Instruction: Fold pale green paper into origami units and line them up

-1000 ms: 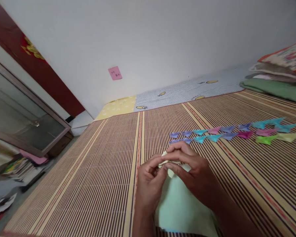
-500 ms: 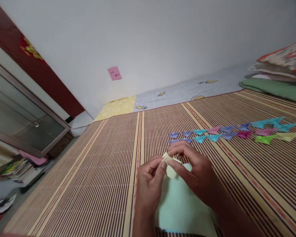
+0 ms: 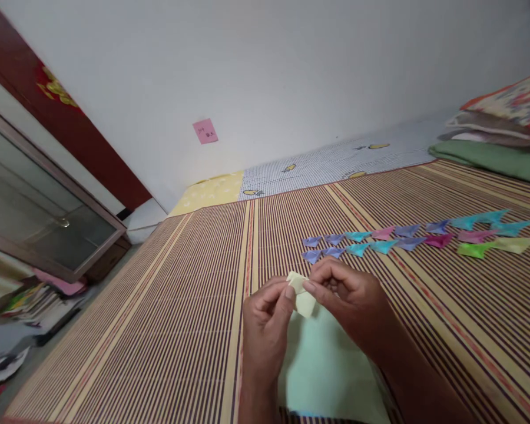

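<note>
A small pale-yellow folded paper [image 3: 304,301] is pinched between both hands, above a light-green sheet or pad [image 3: 331,371] lying on the striped mat. My left hand [image 3: 268,318] grips the paper's left edge between thumb and fingers. On the other edge, my right hand [image 3: 347,294] holds it with thumb and curled fingers. Beyond the right hand, two rows of folded paper pieces lie on the mat, among them a purple folded piece [image 3: 311,257], a magenta folded piece [image 3: 439,240] and a green folded piece [image 3: 473,249].
The striped mat [image 3: 181,318] covers the surface up to a patterned cloth [image 3: 309,171] along the wall. Folded bedding [image 3: 494,156] is stacked at the right. A glass-fronted cabinet [image 3: 39,194] and piled books [image 3: 30,303] stand at the left. A pink note [image 3: 205,131] hangs on the wall.
The yellow paper has turned, and more of its flat face now shows. My right hand has shifted slightly right and down, uncovering purple folded pieces in the near row.
</note>
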Demonstrator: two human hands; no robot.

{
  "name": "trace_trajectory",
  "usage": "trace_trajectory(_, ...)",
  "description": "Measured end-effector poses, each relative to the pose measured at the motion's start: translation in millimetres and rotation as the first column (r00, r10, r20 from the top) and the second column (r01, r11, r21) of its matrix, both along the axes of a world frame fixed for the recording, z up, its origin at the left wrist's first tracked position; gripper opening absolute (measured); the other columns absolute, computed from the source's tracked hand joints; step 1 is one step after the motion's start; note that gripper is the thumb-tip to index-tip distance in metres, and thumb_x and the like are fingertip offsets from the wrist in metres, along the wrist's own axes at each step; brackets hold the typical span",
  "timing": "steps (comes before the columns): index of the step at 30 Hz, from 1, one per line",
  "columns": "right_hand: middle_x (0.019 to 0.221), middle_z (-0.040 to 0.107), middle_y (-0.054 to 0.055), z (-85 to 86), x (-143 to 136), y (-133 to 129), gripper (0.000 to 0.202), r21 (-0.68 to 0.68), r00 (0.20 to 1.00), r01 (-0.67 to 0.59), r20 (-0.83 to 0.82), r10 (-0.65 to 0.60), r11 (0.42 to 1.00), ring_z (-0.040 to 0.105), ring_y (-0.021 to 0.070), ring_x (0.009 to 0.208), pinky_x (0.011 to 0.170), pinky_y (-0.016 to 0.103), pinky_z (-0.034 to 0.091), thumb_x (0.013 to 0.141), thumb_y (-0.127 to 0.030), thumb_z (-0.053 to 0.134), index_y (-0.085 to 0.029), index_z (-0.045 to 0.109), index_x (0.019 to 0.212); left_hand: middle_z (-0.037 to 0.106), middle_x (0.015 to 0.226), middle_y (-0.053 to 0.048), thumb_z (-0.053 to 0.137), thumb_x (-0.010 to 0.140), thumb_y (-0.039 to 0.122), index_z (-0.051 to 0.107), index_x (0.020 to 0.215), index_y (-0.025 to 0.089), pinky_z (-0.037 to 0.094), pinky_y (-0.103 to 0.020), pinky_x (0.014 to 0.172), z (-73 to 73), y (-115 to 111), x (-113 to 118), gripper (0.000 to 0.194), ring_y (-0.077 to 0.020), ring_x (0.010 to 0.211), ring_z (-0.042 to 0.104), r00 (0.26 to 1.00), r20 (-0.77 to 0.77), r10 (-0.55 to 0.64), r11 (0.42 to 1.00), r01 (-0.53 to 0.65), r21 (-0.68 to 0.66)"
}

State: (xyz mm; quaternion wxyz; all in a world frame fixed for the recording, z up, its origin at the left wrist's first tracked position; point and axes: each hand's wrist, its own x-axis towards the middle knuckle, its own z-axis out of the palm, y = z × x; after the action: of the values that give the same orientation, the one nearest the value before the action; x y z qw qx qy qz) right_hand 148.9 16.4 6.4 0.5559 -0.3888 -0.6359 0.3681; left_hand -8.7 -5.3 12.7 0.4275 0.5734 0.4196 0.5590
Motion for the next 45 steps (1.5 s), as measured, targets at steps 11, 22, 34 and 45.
trace_trajectory(11, 0.078, 0.059, -0.001, 4.2, -5, -2, 0.019, 0.101, 0.994, 0.093, 0.041, -0.098, 0.991, 0.058, 0.0157, 0.073, 0.068, 0.031, 0.044, 0.091, -0.017, 0.065, -0.02, 0.059, 0.072, 0.055, 0.068, 0.004, 0.074, 0.09, 0.034, 0.056, 0.082, 0.02, 0.04, -0.018, 0.059, -2.9, -1, 8, 0.024, -0.009, 0.061, 0.047, 0.944, 0.326, 0.06, 0.984, -0.001, -0.177)
trace_trajectory(22, 0.076, 0.059, -0.002, 2.7, -12, -4, 0.021, 0.119, 0.991, 0.129, 0.012, -0.131, 0.985, 0.058, 0.0142, 0.072, 0.066, 0.028, 0.045, 0.09, -0.016, 0.064, -0.021, 0.056, 0.071, 0.056, 0.066, 0.004, 0.078, 0.084, 0.031, 0.058, 0.077, 0.017, 0.041, -0.018, 0.057, -4.0, 0, 4, 0.026, -0.0094, 0.06, 0.05, 0.958, 0.259, 0.127, 0.982, -0.085, -0.167)
trace_trajectory(34, 0.077, 0.062, -0.001, 0.8, -17, -7, 0.019, 0.074, 0.985, 0.174, -0.007, -0.174, 0.982, 0.062, 0.0151, 0.073, 0.068, 0.029, 0.048, 0.088, -0.017, 0.064, -0.022, 0.055, 0.071, 0.063, 0.065, 0.002, 0.084, 0.076, 0.028, 0.058, 0.072, 0.017, 0.046, -0.017, 0.054, -3.6, 3, 13, 0.028, -0.0085, 0.057, 0.056, 0.93, 0.271, 0.249, 0.962, -0.205, -0.18)
trace_trajectory(45, 0.065, 0.061, -0.003, 3.8, 0, -4, 0.02, -0.048, 0.995, 0.021, 0.093, -0.016, 0.999, 0.058, 0.0137, 0.061, 0.059, 0.026, 0.045, 0.092, -0.032, 0.064, -0.021, 0.063, 0.075, 0.062, 0.061, 0.003, 0.085, 0.074, 0.03, 0.057, 0.074, 0.017, 0.045, -0.018, 0.053, -1.5, 5, 10, 0.03, -0.0087, 0.053, 0.055, 0.922, 0.297, 0.247, 0.963, -0.199, -0.184)
